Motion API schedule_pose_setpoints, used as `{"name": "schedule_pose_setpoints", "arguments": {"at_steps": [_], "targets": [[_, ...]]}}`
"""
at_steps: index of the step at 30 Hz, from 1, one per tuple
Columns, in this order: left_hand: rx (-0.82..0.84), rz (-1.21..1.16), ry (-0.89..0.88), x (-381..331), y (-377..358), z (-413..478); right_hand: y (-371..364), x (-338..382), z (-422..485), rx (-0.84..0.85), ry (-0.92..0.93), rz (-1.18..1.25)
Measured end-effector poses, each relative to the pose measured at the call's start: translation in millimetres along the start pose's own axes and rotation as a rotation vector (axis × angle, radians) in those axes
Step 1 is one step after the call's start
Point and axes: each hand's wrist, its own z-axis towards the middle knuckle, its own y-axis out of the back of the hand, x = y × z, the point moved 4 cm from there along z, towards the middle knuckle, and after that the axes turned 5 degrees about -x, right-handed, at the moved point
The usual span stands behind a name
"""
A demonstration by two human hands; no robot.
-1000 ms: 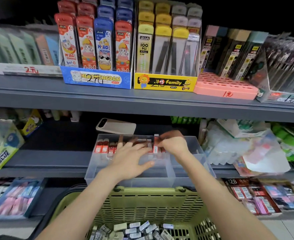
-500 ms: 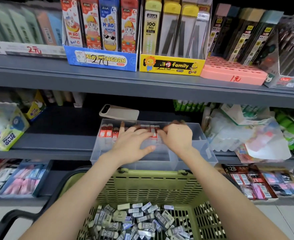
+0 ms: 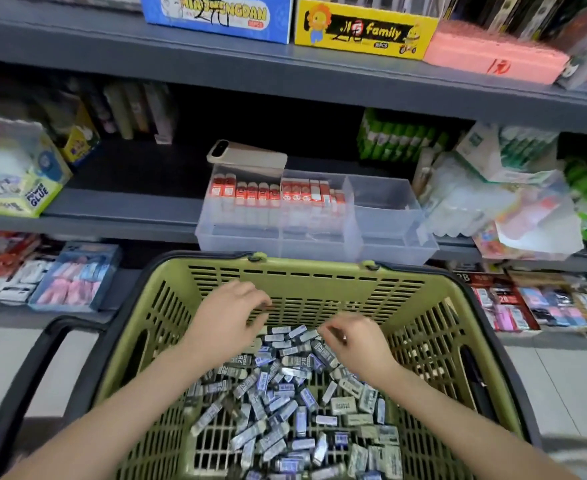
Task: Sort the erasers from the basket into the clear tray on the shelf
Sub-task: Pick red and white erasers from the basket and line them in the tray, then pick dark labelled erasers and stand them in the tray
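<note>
1. Erasers [image 3: 285, 403] lie heaped in the basket [image 3: 319, 287], at 6 o'clock.
2. Left hand [image 3: 228, 320] and right hand [image 3: 359, 342] hover curled over the heap; blur hides whether either grip pinches anything. Best to gather several, aligned.
3. Tray [image 3: 389, 216] at 12 o'clock: probably stand them upright beside the red row [image 3: 274, 195].

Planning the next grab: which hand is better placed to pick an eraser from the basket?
Probably the right hand: its fingertips hang just over the erasers at the pile's far edge. The left hand has its fingers higher, in front of the basket wall.
</note>
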Motion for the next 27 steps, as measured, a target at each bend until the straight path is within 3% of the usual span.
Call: {"name": "schedule_pose_setpoints", "arguments": {"at_steps": [3, 6, 8, 12, 16, 19, 24, 27], "targets": [[0.405, 0.135, 0.028, 21.8, -56.3, -18.6, -45.0, -34.6, -15.2, 0.273, -0.246, -0.144], [0.557, 0.238, 0.073, 41.2, -88.3, -33.3, -66.1, -47.5, -20.3, 0.365, -0.334, -0.2], [0.556, 0.259, 0.117, 49.6, -99.8, -39.5, -73.8, -49.1, -21.0, 0.354, -0.334, -0.242], [0.388, 0.225, 0.197, 55.4, -105.7, -46.9, -79.7, -53.6, -24.2, 0.307, -0.391, -0.208], [0.337, 0.154, 0.125, 44.2, -109.7, -56.9, -73.9, -53.6, -27.0, 0.165, -0.547, 0.131], [0.4, 0.005, 0.145, 34.3, -116.3, -64.7, -75.4, -37.7, -23.6, 0.239, -0.428, 0.282], [0.238, -0.301, 0.553, 34.5, -107.6, -61.3, -92.0, -25.8, -19.8, 0.336, -0.319, 0.094], [0.333, -0.571, 0.791, 24.4, -109.2, -59.7, -94.5, -26.0, -21.3, 0.385, -0.332, 0.086]]}}
